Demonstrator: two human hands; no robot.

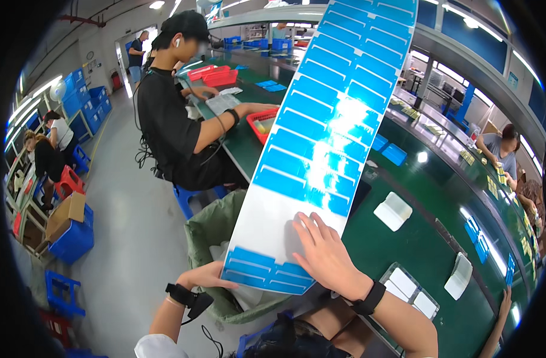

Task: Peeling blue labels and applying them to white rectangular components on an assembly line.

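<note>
A long white backing sheet with rows of blue stick-on film pieces (308,131) stretches from my lap far up over the table, with light glaring off its middle. Near its lower end is a bare white band (273,218), and more blue pieces follow below it. My left hand (206,275) grips the sheet's lower left edge; some of its fingers are hidden underneath. Flat on the right part of the bare band and the blue beside it rests my right hand (323,250), its fingers stretched and apart. Both wrists wear black straps.
A green cloth-lined bin (210,230) stands below the sheet on the left. White trays (393,211) and a clear tray with white pieces (407,292) lie on the green table (368,238). A co-worker (171,107) sits at left beside red baskets (219,77). Blue film pieces (394,154) lie rightward.
</note>
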